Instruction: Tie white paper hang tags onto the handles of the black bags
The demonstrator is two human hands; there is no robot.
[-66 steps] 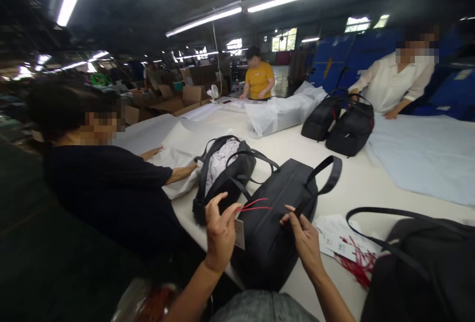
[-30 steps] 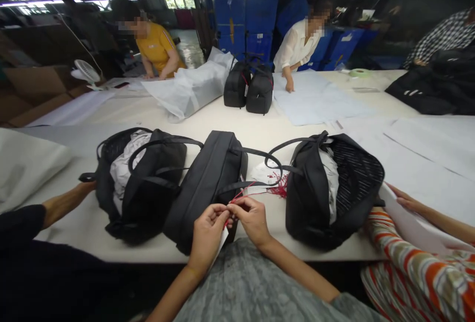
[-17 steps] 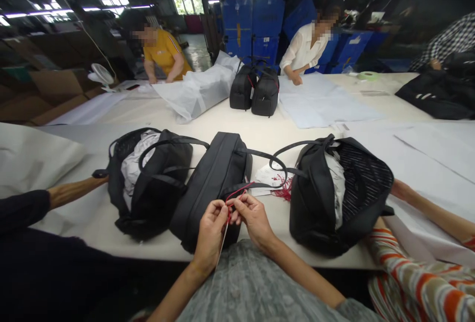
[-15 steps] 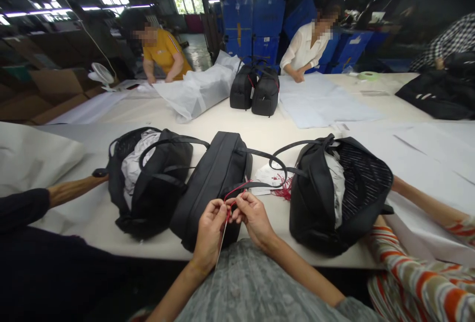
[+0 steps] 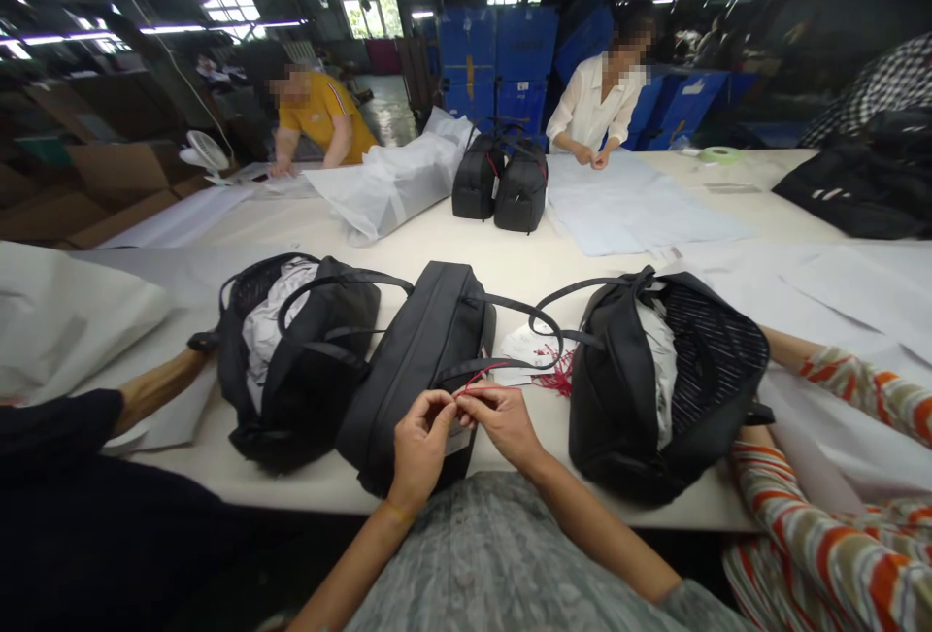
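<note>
Both my hands meet in front of a closed black bag (image 5: 415,360) that lies on the table. My left hand (image 5: 423,443) and my right hand (image 5: 505,421) pinch a thin red cord (image 5: 477,378) between their fingertips. The cord runs up to the bag's strap handle (image 5: 528,304). Below my fingers a pale tag shows in part against the bag. Right of the handle lie white tags (image 5: 525,346) with a bunch of red cords (image 5: 557,372).
Open black bags stuffed with paper stand left (image 5: 313,370) and right (image 5: 618,389), each with a co-worker's arms beside it. Farther back are two black bags (image 5: 520,187), a translucent wrapped bundle (image 5: 393,181), white sheets (image 5: 626,200) and two people. Blue boxes (image 5: 499,49) stand behind.
My hands have drawn closer together at the fingertips, and the white strand hanging below my left hand is out of sight. The co-worker's arm on the right has shifted.
</note>
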